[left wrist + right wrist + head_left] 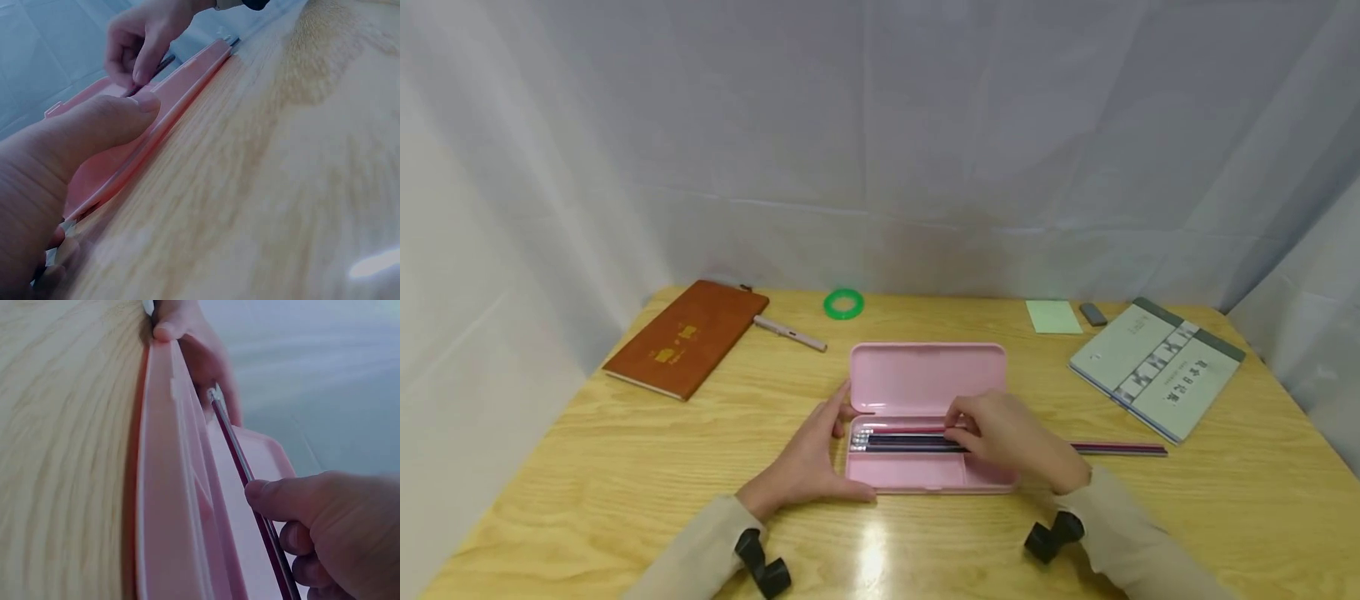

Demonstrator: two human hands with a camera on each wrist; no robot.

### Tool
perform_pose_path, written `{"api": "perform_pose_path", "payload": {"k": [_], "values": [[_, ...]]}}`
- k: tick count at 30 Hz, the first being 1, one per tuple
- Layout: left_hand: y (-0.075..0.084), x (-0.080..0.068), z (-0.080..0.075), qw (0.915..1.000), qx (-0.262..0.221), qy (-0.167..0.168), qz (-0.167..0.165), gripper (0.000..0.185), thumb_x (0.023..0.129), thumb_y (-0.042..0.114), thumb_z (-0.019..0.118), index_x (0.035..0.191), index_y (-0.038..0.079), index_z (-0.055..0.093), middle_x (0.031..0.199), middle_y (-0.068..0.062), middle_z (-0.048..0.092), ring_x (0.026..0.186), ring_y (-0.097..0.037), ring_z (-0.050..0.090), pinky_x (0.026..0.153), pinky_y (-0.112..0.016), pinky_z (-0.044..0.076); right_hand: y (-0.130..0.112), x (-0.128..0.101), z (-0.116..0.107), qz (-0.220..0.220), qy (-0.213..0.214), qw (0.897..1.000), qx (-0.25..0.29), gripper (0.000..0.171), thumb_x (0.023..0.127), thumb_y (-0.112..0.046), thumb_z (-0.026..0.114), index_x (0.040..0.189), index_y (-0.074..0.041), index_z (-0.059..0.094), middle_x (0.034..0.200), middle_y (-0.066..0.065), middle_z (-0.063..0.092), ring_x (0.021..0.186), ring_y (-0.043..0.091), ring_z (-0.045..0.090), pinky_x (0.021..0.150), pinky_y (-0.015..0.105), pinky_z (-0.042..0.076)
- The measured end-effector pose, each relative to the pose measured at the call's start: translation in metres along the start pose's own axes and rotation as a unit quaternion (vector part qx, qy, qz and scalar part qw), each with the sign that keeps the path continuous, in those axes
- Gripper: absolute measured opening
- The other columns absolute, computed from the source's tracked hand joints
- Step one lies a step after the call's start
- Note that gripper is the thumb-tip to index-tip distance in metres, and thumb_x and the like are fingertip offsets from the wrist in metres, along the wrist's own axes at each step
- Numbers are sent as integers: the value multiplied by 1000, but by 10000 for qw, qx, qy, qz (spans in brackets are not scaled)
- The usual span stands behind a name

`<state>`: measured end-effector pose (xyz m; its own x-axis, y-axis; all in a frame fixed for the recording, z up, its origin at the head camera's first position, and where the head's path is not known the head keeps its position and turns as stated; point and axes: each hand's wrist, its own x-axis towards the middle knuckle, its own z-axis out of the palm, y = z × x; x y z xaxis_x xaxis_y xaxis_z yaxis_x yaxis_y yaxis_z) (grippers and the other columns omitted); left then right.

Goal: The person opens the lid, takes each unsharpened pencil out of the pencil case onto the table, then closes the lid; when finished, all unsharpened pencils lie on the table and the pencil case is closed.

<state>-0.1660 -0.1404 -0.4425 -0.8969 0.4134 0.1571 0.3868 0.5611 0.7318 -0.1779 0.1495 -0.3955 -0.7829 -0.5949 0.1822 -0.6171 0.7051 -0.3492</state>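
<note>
A pink pencil case (904, 473) lies on the table with its lid (925, 377) swung back. Around its left end, my left hand (808, 454) holds the case, thumb along the front edge and fingers at the left side and back. Several pencils (902, 440) with silver ends lie lengthwise in the rear compartment. Over the case's right half, my right hand (1011, 433) pinches a dark pencil (236, 447) between thumb and fingers, its silver end pointing toward my left hand. More pencils (1123, 449) extend to the right from behind my right wrist.
A brown notebook (688, 337) and a pale pen (790, 332) lie at the left, with a green tape ring (843, 305) at the back. A green sticky-note pad (1053, 317), a grey eraser (1093, 314) and pale green notebooks (1157, 367) lie at the right. Curtains surround the table (625, 492).
</note>
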Motion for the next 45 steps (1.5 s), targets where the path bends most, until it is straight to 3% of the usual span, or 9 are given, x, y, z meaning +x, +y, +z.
{"api": "perform_pose_path", "payload": {"k": [6,14,21,27,32,38,45], "values": [[0,0,2,10000,-27,-36,-80,141,46,48,94,156,21,10,119,6,53,95,-13,42,83,-27,41,25,-41,-19,194,245,9995,107,5,86,-16,72,86,-17,66,58,-15,42,52,-4,34,49,17,32],[1,0,1,9999,-17,-51,-105,141,46,48,94,156,22,9,120,6,52,95,-13,42,82,-27,40,72,-117,-32,548,1564,9856,-350,19,76,-5,78,84,-18,68,59,-21,38,50,-9,28,45,14,26],[1,-2,-7,10000,9,-32,-78,140,47,46,94,156,21,10,119,5,53,95,-14,42,82,-27,41,92,-149,-32,826,1566,9837,-325,25,72,-2,80,81,-21,65,59,-22,37,51,-8,31,46,14,28],[2,-4,-7,9999,-40,-11,-148,141,45,48,94,156,21,10,119,5,53,95,-13,42,82,-27,40,98,-148,-22,526,1422,9884,46,27,74,-1,78,81,-23,64,60,-24,40,52,-9,34,47,11,30],[3,-2,-3,9999,-63,-94,-53,141,47,50,93,156,22,9,120,7,52,96,-12,41,83,-26,40,95,-142,-17,488,1557,9863,248,33,71,3,78,82,-22,60,61,-23,39,51,-8,33,47,11,29],[4,-1,-2,9999,-59,-52,-142,141,46,45,95,156,23,9,119,8,52,96,-12,41,83,-27,39,75,-107,-14,415,1209,9910,390,27,78,-4,76,89,-20,58,63,-21,40,52,-8,33,47,16,32],[4,-1,-1,9999,-77,-71,-55,141,47,47,94,156,23,8,118,7,51,96,-12,41,83,-27,39,49,-49,-2,-268,1070,9927,495,16,83,0,68,91,-13,63,62,-18,43,54,-7,34,49,17,35]]}}
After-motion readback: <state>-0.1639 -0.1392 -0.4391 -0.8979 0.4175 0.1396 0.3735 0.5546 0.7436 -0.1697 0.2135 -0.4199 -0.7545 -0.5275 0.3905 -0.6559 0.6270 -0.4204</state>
